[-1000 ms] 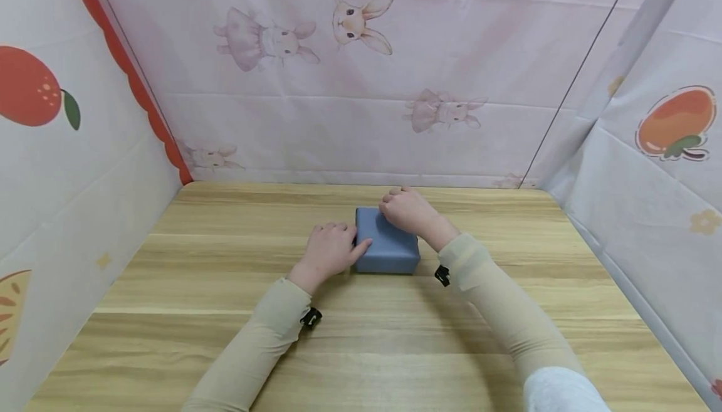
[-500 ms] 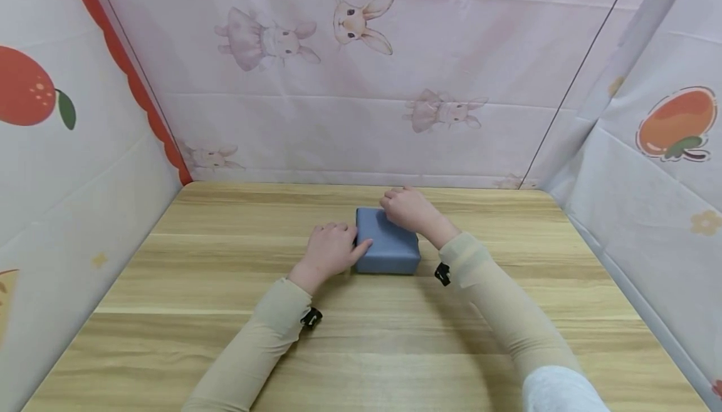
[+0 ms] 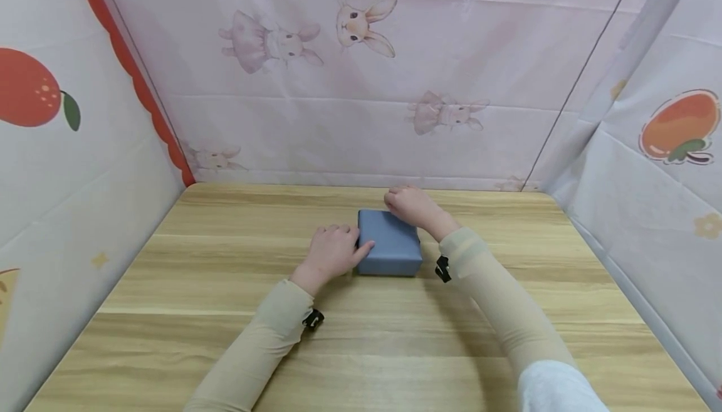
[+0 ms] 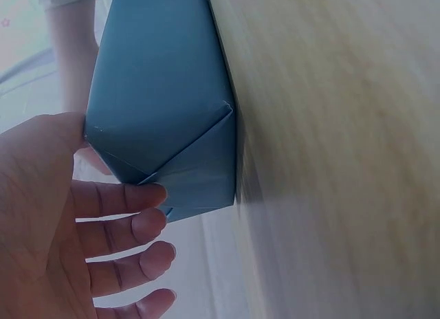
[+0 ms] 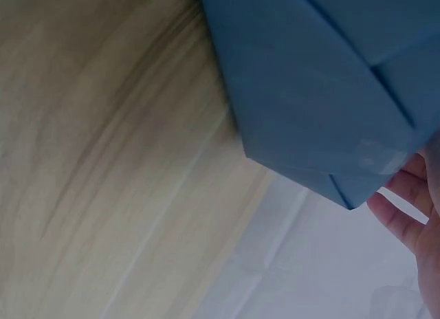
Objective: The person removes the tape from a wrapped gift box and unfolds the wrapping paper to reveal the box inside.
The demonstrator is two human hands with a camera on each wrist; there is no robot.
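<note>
A box wrapped in blue paper (image 3: 389, 242) lies flat on the table. Its near end, at the left wrist, shows folded paper flaps (image 4: 196, 161). My left hand (image 3: 331, 252) lies at the box's left side, thumb over the top edge; in the left wrist view its index fingertip touches a fold and the other fingers are spread loosely. At the far right corner is my right hand (image 3: 414, 207), fingers bent down beside the far edge. In the right wrist view its fingers (image 5: 395, 219) reach the box's edge near a piece of clear tape (image 5: 381, 156); its thumb is hidden.
The wood-grain table (image 3: 361, 349) extends around the box. A pink-white cloth with rabbit prints (image 3: 338, 136) hangs behind its far edge, and fruit-printed cloths stand at left and right. Each sleeve carries a small black clip-like device (image 3: 443, 269).
My right hand has shifted slightly right and away from the box's top, so more of the far edge shows. The left hand and the box stay in place; the head view tilts a little.
</note>
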